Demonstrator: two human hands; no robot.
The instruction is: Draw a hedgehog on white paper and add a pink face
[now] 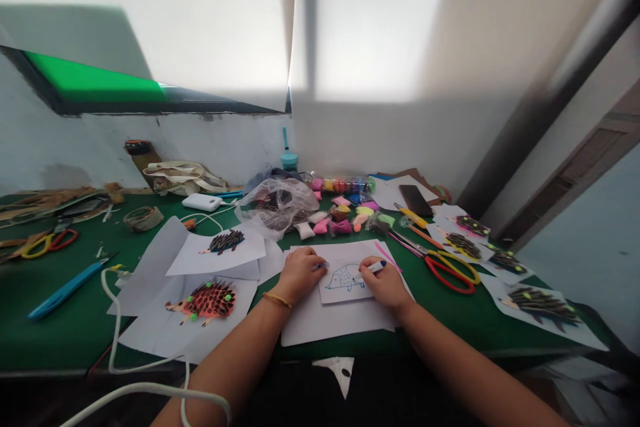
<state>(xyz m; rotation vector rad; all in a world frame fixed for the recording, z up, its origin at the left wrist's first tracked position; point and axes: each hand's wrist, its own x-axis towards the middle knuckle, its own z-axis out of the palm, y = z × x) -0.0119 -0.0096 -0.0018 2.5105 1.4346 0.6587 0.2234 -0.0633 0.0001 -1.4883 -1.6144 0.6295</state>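
A small white sheet with a blue hedgehog drawing (346,278) lies on larger white paper (320,330) at the table's front middle. My right hand (387,282) is closed round a white marker (374,267) with a dark blue end, its tip side down at the dotted body of the drawing. At the sheet's left edge rests my left hand (301,272), fingers bent, with a small bluish thing at the fingertips, probably the marker's cap, too small to make out. A yellow band circles my left wrist.
Finished hedgehog pictures (210,300) lie left and right. Red and yellow scissors (450,270), a phone (415,200), clay packets (343,227) and a plastic bag (280,203) surround the paper. A blue cutter (67,290) and a white cable (117,327) are left.
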